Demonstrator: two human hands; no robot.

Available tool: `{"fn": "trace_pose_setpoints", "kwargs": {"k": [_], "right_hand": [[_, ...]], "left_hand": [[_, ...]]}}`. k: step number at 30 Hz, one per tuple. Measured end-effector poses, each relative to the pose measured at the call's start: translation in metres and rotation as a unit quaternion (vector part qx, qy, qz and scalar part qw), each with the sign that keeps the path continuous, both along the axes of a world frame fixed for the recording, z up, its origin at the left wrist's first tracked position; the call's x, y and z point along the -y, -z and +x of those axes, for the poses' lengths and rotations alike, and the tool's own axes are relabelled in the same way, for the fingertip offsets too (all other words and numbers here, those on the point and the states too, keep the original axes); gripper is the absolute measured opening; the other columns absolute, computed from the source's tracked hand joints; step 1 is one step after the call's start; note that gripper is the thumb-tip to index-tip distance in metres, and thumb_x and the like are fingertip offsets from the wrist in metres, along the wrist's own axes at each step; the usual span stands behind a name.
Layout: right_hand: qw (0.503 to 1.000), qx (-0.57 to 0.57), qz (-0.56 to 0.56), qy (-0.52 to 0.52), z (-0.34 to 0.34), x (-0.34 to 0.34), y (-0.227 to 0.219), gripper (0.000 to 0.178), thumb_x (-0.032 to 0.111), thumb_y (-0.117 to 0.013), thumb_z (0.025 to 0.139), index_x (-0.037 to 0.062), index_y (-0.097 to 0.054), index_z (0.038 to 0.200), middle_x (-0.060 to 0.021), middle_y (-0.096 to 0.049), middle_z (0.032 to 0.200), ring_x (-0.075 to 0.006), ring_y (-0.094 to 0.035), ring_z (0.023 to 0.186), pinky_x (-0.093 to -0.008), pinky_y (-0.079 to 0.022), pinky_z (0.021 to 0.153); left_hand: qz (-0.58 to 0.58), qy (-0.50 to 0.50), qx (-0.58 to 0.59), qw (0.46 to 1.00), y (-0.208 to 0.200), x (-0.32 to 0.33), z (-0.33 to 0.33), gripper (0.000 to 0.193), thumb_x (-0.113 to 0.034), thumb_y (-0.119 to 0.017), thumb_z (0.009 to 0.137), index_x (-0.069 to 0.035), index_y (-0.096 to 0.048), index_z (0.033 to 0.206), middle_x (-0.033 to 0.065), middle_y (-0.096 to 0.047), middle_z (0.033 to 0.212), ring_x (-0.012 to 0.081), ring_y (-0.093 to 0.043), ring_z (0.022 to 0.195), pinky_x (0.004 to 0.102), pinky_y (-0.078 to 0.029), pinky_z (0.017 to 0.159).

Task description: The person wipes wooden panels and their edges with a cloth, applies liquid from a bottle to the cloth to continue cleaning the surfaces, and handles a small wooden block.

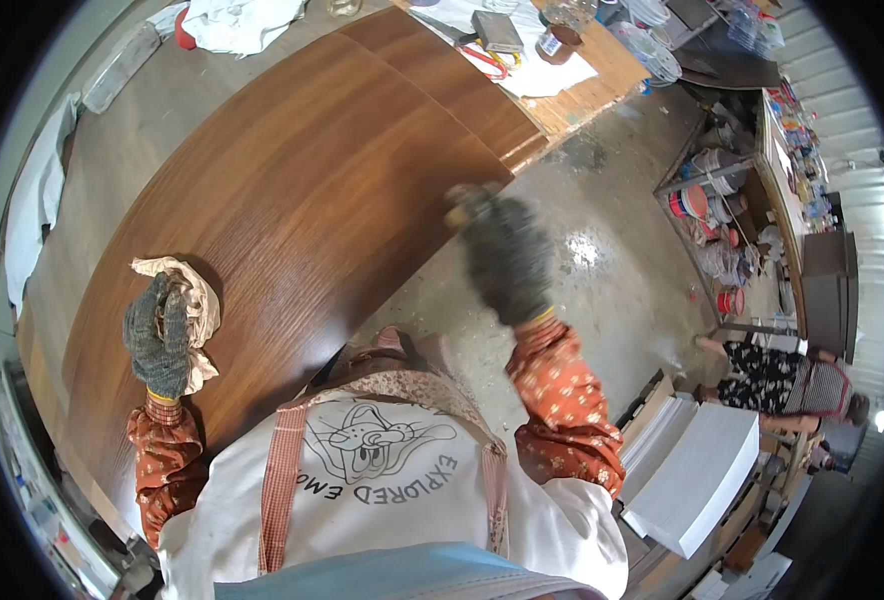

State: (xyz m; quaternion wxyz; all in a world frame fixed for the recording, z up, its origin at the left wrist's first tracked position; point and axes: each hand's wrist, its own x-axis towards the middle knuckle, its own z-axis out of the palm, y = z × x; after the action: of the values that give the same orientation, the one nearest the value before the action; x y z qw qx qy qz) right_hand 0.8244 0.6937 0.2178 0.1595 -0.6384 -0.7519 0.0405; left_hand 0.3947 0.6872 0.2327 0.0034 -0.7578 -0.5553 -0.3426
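A large brown wood-grain panel (292, 190) with a glossy surface lies in front of me. On its left part, my left hand (157, 335), in a dark grey knit glove, is closed on a crumpled tan cloth (200, 310). That cloth seems to lie against the panel. Near the panel's right edge is my right hand (507, 250), gloved the same way and smeared by motion. A small yellowish patch shows at its fingertips; I cannot make out whether it is something held. Patterned orange-red sleeves cover both forearms.
Beyond the panel, a worktable (572, 100) carries a jar (559, 44), a grey block (497, 32) and a white sheet. White cloths lie at the far left. At right are a shelf with red-and-white buckets (689, 202), stacked white boards (702, 470) and another person (777, 380).
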Motion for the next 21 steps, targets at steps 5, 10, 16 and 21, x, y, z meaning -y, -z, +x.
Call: {"fn": "trace_pose_setpoints", "kwargs": {"k": [5,10,16,21], "right_hand": [[0.985,0.056,0.154,0.051,0.051,-0.041,0.019,0.031,0.023,-0.049,0.090,0.0175,-0.057,0.120,-0.0080,-0.061,0.112,-0.0292,-0.058,0.097,-0.0431,-0.044,0.086],[0.972,-0.080,0.162,-0.152,0.013,-0.017,0.028,0.039,0.021,-0.056,0.082,0.0236,-0.059,0.121,-0.0037,-0.050,0.133,-0.0259,-0.051,0.112,-0.0440,-0.045,0.080],[0.975,0.080,0.169,-0.118,0.112,-0.072,0.014,0.041,0.023,-0.057,0.085,0.0204,-0.057,0.126,0.0023,-0.049,0.137,-0.0151,-0.044,0.127,-0.0338,-0.029,0.105],[0.951,-0.117,0.174,-0.226,0.145,-0.089,-0.006,0.040,0.017,-0.064,0.081,0.0052,-0.058,0.119,-0.0172,-0.061,0.114,-0.0369,-0.058,0.101,-0.0449,-0.047,0.087]], "left_hand": [[-0.030,-0.059,0.033,0.997,0.003,0.002,-0.001,0.029,-0.010,-0.061,0.088,-0.001,-0.062,0.115,0.0130,-0.066,0.103,0.0255,-0.063,0.091,0.0362,-0.048,0.081],[0.015,-0.209,0.083,0.974,-0.007,-0.015,0.016,0.029,-0.016,-0.062,0.089,-0.003,-0.061,0.115,0.0122,-0.065,0.107,0.0209,-0.062,0.097,0.0323,-0.048,0.086],[-0.053,-0.277,-0.274,0.920,-0.036,-0.016,0.059,0.067,-0.009,-0.079,0.064,-0.008,-0.053,0.126,0.0140,-0.055,0.120,0.0295,-0.054,0.109,0.0361,-0.046,0.091],[-0.022,-0.284,-0.016,0.958,-0.021,-0.049,0.147,0.058,-0.019,-0.078,0.068,-0.010,-0.057,0.121,0.0134,-0.059,0.115,0.0322,-0.056,0.106,0.0404,-0.047,0.089]]}}
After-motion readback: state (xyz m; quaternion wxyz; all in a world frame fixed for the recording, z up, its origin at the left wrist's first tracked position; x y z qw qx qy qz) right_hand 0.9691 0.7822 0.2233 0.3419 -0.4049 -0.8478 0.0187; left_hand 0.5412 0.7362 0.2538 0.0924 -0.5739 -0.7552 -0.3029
